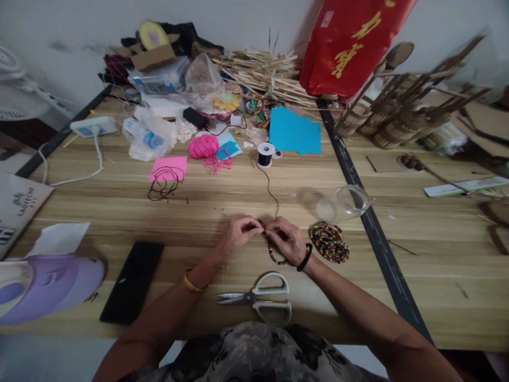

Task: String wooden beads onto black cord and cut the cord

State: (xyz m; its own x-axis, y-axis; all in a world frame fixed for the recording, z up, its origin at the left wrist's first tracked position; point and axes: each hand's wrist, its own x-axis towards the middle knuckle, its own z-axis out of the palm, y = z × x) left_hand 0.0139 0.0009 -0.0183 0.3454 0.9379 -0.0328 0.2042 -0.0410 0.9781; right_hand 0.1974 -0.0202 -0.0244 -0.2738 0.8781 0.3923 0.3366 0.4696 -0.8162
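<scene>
My left hand (240,233) and my right hand (287,239) meet over the middle of the table, fingertips pinched close together on a thin black cord (270,187). The cord runs back to a white spool of black thread (265,155). A short strand of multicoloured beads (273,257) hangs in a curve below my fingers, partly hidden by my right hand. Right of that hand lies a coiled heap of coloured beads (329,242). Scissors with white handles (254,298) lie nearer to me, blades pointing left.
A clear jar (350,201) lies behind the bead heap. At left are a black phone (132,282) and a purple device (59,289). Pink yarn (203,146), blue paper (295,131) and bamboo strips (270,74) lie farther back; bamboo frames (389,119) stand at right.
</scene>
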